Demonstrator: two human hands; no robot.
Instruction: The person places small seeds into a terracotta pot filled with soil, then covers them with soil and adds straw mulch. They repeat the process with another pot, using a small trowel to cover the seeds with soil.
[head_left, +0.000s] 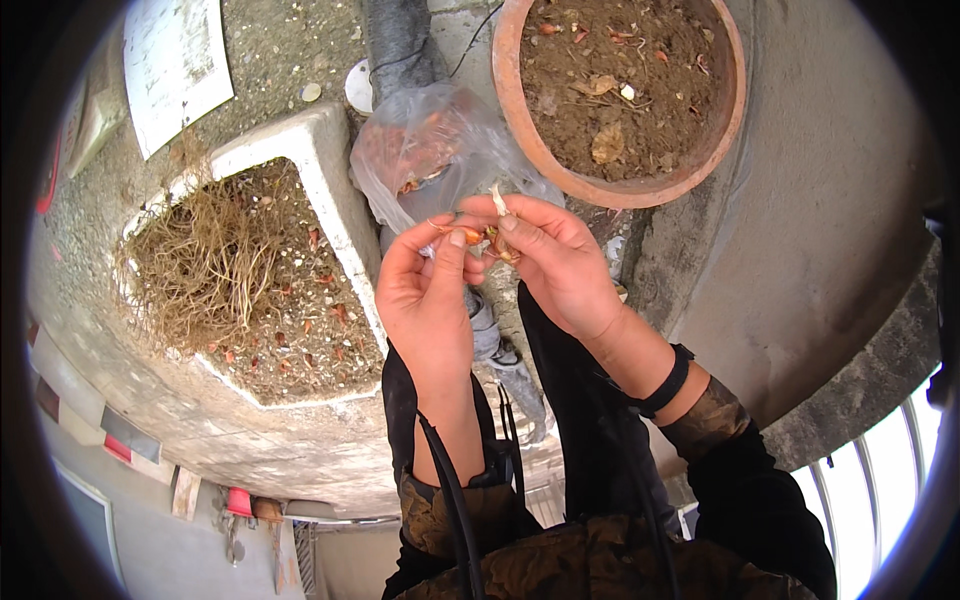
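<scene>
Between the thumb and fingers of my left hand (427, 292) is a small orange-red shallot bulb (472, 235) with a thin dry root or stem end. My right hand (559, 259) pinches a second small bulb (504, 251), with a pale dry tip (498, 199) rising above the thumb. The two bulbs are close together; whether they are joined I cannot tell. Just beyond my hands lies a clear plastic bag (450, 135) with reddish bulbs inside it.
A round terracotta pot (731, 97) of soil with scattered bulbs stands at upper right. On the left, a white-rimmed planter (330, 202) holds soil, small bulbs and a heap of dry roots (210, 262). A grey wrapped pipe (401, 45) runs past the bag. A concrete wall (817, 187) rises at right.
</scene>
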